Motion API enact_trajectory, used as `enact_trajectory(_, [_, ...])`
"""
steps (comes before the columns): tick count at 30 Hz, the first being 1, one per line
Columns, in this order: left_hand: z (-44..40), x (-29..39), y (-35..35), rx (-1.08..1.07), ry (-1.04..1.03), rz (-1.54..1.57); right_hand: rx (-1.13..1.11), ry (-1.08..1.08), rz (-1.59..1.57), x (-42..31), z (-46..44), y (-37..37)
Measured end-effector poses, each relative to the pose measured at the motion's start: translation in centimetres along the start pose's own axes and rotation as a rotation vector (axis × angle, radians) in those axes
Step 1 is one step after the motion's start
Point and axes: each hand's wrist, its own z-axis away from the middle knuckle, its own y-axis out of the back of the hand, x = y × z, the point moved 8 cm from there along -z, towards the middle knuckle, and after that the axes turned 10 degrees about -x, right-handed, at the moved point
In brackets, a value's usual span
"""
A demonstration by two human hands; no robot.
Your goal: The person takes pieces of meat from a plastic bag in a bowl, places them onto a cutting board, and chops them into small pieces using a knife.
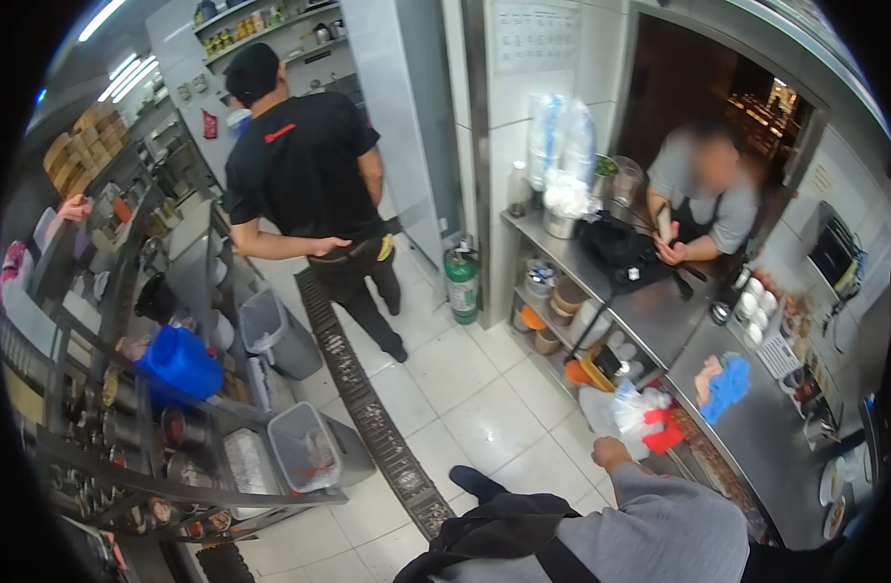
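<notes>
My right hand [612, 453] is low in the centre right, at the end of a grey sleeve. Its fingers look curled closed, and whatever they may hold is hidden. Just beyond it is a clear plastic bag [632, 413] with a red item [664, 431] at its side, by the front of the steel counter. I cannot tell whether the hand touches the bag. My left hand is out of view. A dark apron [504, 534] and one dark shoe [476, 483] show below me.
A person in black [309, 175] stands with their back turned, one hand behind them. Another person [708, 199] leans on the steel counter [650, 316] with a phone. Grey bins [314, 447], a floor drain [368, 418] and a green cylinder [462, 282] line the tiled floor.
</notes>
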Motion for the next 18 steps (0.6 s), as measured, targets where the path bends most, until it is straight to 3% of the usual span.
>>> enact_trajectory(3, [3.4, -3.5, 3.1, 0.076, 0.102, 0.172, 0.051, 0.076, -0.036, -6.8, -5.3, 2.3])
enact_trajectory(9, [9.6, -9.6, 9.1, 0.466, 0.188, 0.844, 0.077, 0.559, 0.136, -29.6, -13.5, 2.9])
enact_trajectory(11, [12.2, -7.6, 12.8, 0.630, 0.409, 0.702, -0.077, 0.656, 0.099, -37.0, -14.6, 1.8])
enact_trajectory(12, [12.7, -8.1, 14.0, 0.827, 0.315, 0.579, -0.149, 0.684, 0.067, -40.5, -14.0, 1.6])
enact_trajectory(13, [15.1, -6.1, 14.3, 0.819, 0.350, 0.757, -0.153, 0.746, 0.137, -44.1, -12.7, 2.1])
enact_trajectory(16, [19.8, -3.9, 11.8, 0.900, 0.427, 0.898, -0.202, 0.938, 0.265, -53.6, -10.3, 1.9])
enact_trajectory(18, [18.8, -8.1, 4.7, 0.873, 0.536, 0.931, -0.203, 0.964, 0.374, -59.1, -10.4, -0.1])
